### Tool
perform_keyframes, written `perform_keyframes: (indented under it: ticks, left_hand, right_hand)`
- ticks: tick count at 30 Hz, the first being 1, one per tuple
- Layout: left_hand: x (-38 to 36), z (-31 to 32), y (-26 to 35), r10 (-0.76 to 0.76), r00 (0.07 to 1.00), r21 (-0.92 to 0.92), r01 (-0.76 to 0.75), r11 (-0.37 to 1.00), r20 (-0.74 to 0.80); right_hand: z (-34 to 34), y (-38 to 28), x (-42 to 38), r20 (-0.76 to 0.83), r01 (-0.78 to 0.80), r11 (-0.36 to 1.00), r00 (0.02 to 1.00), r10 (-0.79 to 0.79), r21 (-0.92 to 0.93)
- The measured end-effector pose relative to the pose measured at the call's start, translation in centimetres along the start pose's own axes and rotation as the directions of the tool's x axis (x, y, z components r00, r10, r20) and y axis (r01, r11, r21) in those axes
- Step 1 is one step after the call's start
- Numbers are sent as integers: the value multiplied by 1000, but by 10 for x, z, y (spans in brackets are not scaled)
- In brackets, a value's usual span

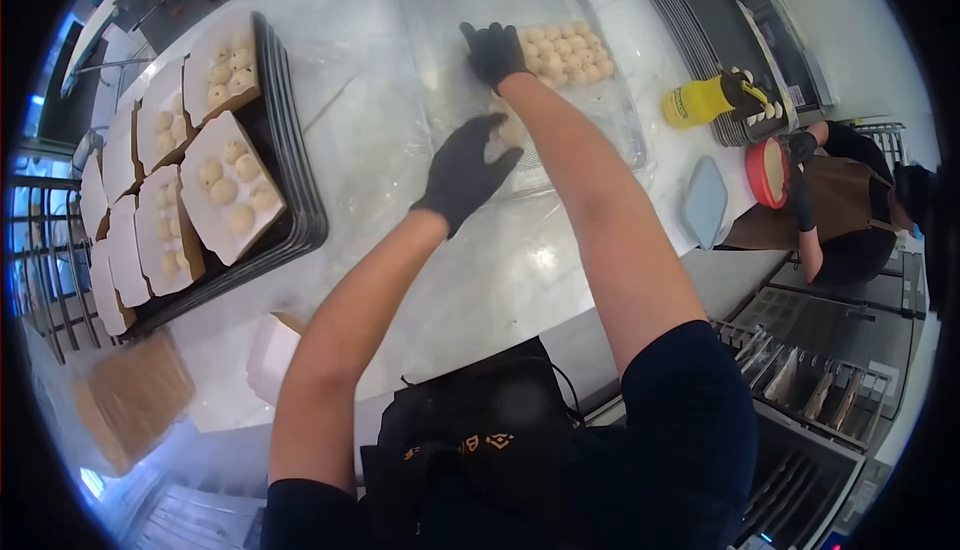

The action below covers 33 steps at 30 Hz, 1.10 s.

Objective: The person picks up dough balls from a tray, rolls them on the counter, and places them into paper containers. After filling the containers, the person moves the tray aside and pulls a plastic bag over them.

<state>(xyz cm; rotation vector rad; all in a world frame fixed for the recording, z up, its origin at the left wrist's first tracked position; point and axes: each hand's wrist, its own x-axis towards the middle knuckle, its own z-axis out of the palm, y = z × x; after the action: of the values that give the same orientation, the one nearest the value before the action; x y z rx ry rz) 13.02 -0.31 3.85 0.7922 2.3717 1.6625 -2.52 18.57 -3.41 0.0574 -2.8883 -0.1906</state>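
at left we see the paper boxes (220,228); then the gloved left hand (470,175), curved around pale dough (511,134), and the gloved right hand (494,55); both grips we cannot tell. beside it, dough balls (568,53) lie in the clear tray (440,10).

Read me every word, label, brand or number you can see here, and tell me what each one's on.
"B": gold lettering on the black apron; the letters beside it are too blurred to read.
Yellow bottle: dark print on its side, too small and blurred to read.
I can't make out any other text.
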Motion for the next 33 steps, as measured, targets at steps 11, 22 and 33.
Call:
perform_keyframes:
  ticks: [11, 22, 33]
  left_hand:
    - [45, 75, -33, -118, 958, 432, 226, 873, -262]
    - [26, 79, -46, -21, 963, 247, 90, 965, -269]
    - [-7, 63, -67, -370, 864, -415, 214, 884, -342]
  right_hand:
    - [-57, 48, -44, -642, 349, 847, 767, -12, 401]
    - [-66, 82, -91, 389, -264, -385, 872, 296, 884]
    - [-59, 23, -93, -476, 235, 542, 802, 361, 807]
